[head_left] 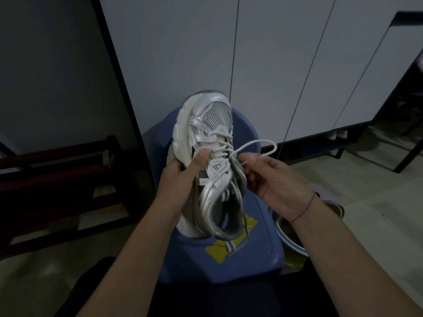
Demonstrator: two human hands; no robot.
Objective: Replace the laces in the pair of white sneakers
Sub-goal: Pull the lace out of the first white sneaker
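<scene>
My left hand [183, 177] grips the white sneaker [206, 124] by its midsole, toe away, above the blue stool [263, 227], so the eyelets face me. My right hand [277, 181] pinches the lace [263, 141] between its fingers [243, 159], loop held clear for pulling through.

We note blue plastic seat [258, 225] — yellow patch with striped strip [217, 250] stuck on it; white sneaker [206, 138] heel low over seat, contact unclear to us. Pale floor [377, 184] carries seat, round basin [288, 232] just beside at right, dark wooden rack [57, 179] left.
</scene>
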